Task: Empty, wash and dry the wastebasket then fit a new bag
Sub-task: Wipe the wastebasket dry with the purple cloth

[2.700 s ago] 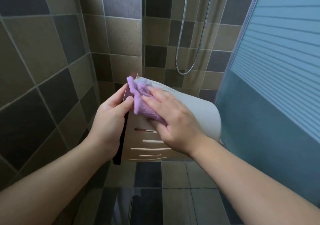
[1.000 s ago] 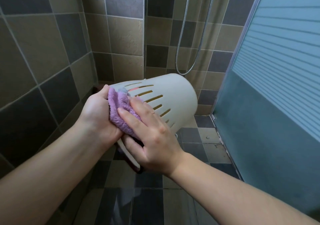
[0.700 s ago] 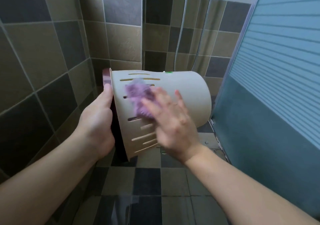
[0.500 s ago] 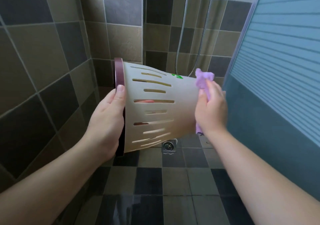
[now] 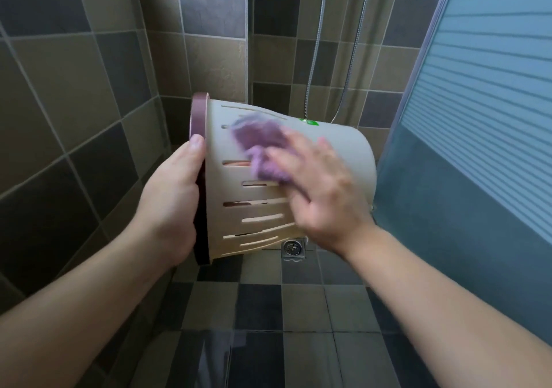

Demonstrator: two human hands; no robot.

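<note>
A cream slotted wastebasket with a dark maroon rim lies on its side in the air, its mouth facing left and its base to the right. My left hand grips the rim, thumb on the outside. My right hand, blurred by motion, presses a purple cloth flat against the basket's slotted side wall, fingers spread over it. A small green sticker shows on the upper wall.
Tiled shower walls stand close on the left and behind. A frosted glass door closes the right side. A metal shower hose hangs at the back. A floor drain sits in the tiled floor under the basket.
My right hand has carried the cloth from the basket's base end back leftward onto the slotted side wall. My left hand keeps its grip on the rim; the basket has hardly shifted.
</note>
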